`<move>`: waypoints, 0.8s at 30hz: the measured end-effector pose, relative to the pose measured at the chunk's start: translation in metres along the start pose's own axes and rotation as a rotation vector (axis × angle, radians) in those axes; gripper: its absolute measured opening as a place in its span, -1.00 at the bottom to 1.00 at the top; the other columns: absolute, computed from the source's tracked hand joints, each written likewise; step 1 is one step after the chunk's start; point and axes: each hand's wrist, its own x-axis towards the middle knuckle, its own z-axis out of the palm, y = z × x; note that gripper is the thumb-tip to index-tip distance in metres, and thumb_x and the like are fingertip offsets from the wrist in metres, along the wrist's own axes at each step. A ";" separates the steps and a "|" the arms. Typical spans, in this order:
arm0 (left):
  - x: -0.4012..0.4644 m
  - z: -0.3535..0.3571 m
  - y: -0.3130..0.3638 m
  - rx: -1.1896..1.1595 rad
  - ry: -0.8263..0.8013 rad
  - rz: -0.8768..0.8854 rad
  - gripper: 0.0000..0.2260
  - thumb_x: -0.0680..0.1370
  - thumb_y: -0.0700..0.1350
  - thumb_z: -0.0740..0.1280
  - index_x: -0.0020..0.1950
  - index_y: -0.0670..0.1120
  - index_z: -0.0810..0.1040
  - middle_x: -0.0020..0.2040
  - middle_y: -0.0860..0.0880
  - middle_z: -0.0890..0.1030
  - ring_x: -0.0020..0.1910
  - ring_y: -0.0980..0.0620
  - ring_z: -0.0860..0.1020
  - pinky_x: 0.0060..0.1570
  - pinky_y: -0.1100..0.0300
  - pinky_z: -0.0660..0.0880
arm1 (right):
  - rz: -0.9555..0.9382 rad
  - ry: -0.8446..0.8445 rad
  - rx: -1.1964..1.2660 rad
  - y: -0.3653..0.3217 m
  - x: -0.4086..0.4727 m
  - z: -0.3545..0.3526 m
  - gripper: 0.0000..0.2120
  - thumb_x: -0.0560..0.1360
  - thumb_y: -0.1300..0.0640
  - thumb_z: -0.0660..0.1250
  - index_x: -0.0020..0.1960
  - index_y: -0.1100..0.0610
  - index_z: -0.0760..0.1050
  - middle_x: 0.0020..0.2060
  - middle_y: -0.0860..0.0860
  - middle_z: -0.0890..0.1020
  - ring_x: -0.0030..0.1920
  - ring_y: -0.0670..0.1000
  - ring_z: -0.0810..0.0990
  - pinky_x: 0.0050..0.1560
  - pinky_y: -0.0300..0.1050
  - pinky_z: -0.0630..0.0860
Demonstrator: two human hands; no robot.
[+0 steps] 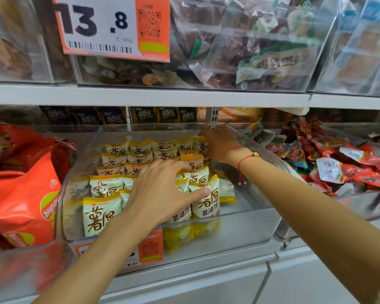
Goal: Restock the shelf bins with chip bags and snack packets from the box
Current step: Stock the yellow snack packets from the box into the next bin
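Observation:
A clear plastic shelf bin in the middle holds rows of small cream-and-yellow snack packets standing upright. My left hand lies flat over the front rows with fingers spread, pressing on the packets. My right hand reaches to the back right of the same bin and touches the rear packets; its fingers are mostly hidden behind the hand. The right part of the bin floor is bare. The box is not in view.
A bin of red Lay's chip bags sits to the left. Red mixed snack packets fill the bin on the right. Above, a white shelf edge carries clear bins and an orange price tag.

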 end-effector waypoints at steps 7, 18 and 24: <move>-0.002 -0.003 0.002 0.002 -0.019 -0.021 -0.40 0.34 0.43 0.27 0.31 0.20 0.44 0.30 0.19 0.47 0.29 0.13 0.36 0.20 0.17 0.27 | -0.066 -0.326 -0.052 -0.001 -0.056 -0.031 -0.49 0.45 0.07 0.39 0.35 0.08 0.33 0.23 0.07 0.49 0.19 0.12 0.48 -0.02 -0.15 0.42; -0.003 -0.004 0.003 -0.007 -0.024 -0.029 -0.41 0.35 0.41 0.28 0.31 0.20 0.44 0.30 0.18 0.47 0.27 0.12 0.38 0.19 0.16 0.28 | -0.137 -0.566 0.020 -0.002 -0.054 -0.025 -0.35 0.37 0.18 0.47 0.39 0.06 0.30 0.27 0.05 0.47 0.27 0.12 0.46 0.19 -0.07 0.46; -0.001 -0.001 0.000 -0.010 -0.028 -0.029 -0.40 0.35 0.42 0.28 0.32 0.20 0.43 0.29 0.18 0.48 0.27 0.11 0.38 0.19 0.14 0.28 | -0.013 -0.376 0.076 0.006 -0.033 -0.042 -0.52 0.48 0.27 0.30 0.38 0.06 0.37 0.31 0.11 0.46 0.26 0.13 0.45 0.18 -0.10 0.48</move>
